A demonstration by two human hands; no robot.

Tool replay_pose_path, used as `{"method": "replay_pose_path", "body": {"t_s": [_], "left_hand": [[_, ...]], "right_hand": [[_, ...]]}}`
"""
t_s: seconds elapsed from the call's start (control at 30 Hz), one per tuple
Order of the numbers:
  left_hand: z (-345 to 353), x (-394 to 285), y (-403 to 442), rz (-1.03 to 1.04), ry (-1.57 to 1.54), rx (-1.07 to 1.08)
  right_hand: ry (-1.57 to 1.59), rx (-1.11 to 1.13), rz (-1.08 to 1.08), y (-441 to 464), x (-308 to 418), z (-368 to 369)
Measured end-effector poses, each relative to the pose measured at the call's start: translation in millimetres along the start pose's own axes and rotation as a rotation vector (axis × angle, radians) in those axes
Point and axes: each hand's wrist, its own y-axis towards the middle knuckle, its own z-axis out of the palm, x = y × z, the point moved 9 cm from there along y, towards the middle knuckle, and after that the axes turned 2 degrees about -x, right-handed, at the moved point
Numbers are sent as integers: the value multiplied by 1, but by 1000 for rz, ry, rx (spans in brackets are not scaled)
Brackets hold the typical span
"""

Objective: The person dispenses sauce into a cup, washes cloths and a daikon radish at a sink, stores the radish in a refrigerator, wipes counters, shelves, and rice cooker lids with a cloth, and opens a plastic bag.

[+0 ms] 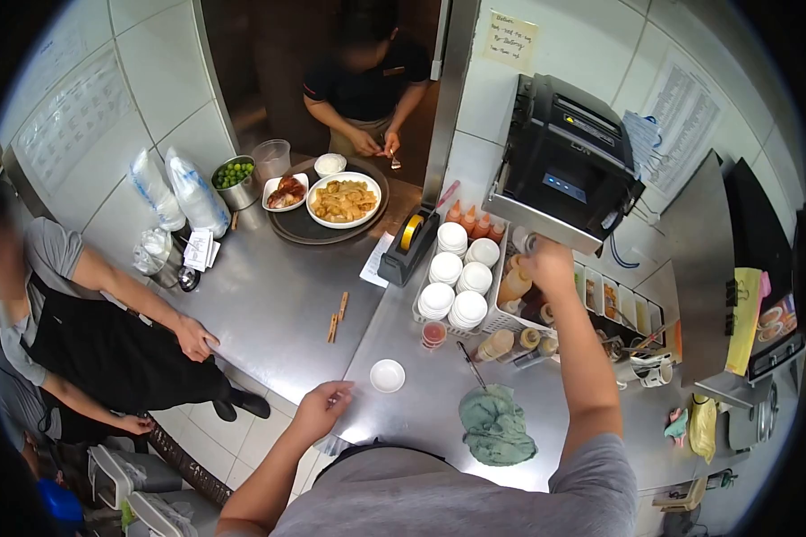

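My right hand (549, 267) reaches into the white basket (509, 315) of bottles below the black printer. Its fingers are closed at the top of something pale there, which I cannot make out. Close by in that basket stands a yellowish squeeze bottle (514, 285). Low over the counter's front edge, my left hand (324, 408) is empty, with fingers loosely stretched and apart from the thumb. Just right of it, untouched, sits a small white dish (387, 376). A crumpled green cloth (497, 428) lies on the steel counter between my arms.
Stacked white cups (451, 268), a tape dispenser (408, 249) and the black printer (564, 152) crowd the back. A round tray (287, 225) carries plated food. Clothespins (338, 318) lie mid-counter. One person (107, 304) stands at the left, another (365, 89) across the counter.
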Motion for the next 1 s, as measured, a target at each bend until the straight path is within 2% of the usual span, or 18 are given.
{"method": "replay_pose_path", "body": {"t_s": [0.07, 0.13, 0.2, 0.23, 0.3, 0.33, 0.4, 0.43, 0.5, 0.53, 0.57, 0.6, 0.63, 0.67, 0.73, 0.77, 0.83, 1.0], "left_hand": [[8, -30, 7, 143, 114, 36], [14, -90, 6, 404, 319, -63], [22, -158, -3, 637, 448, -232], [33, -172, 1, 645, 444, -215], [50, -204, -10, 863, 329, -191], [56, -206, -14, 871, 325, -176], [93, -170, 0, 326, -170, 368], [101, -162, -2, 321, -175, 380], [118, -132, 0, 217, -401, 427], [117, -122, -1, 198, -411, 427], [105, -124, -1, 389, -79, 325], [95, -125, -5, 566, 262, 216], [84, -114, -8, 541, 255, 211], [78, -96, -9, 453, 291, 289], [66, -59, -11, 355, 304, 357], [57, -49, -14, 344, 296, 354], [43, -28, -16, 238, 219, 338], [16, -3, -27, 146, 130, 247]], "right_hand": [[97, -126, -73, -45, 41, -58], [192, -299, -206, -95, 83, -109], [357, -268, -178, -130, 114, -137], [346, -269, -162, -144, 126, -145], [648, -48, -53, -162, 142, -133], [640, -53, -38, -170, 150, -121], [1339, -23, 213, -188, 141, -59], [1332, -22, 227, -202, 141, -37], [1567, 400, 518, -239, 153, 34], [1523, 419, 506, -243, 158, 37], [1520, 445, 516, -241, 158, 39], [1327, 450, 493, -234, 152, 39], [1136, 454, 461, -225, 147, 40], [1137, 478, 455, -215, 149, 39], [106, 372, -73, -178, 166, 18], [107, 383, -81, -168, 169, 25], [-247, 390, -405, -156, 194, 45], [-592, 538, -751, -145, 252, 76]]}}
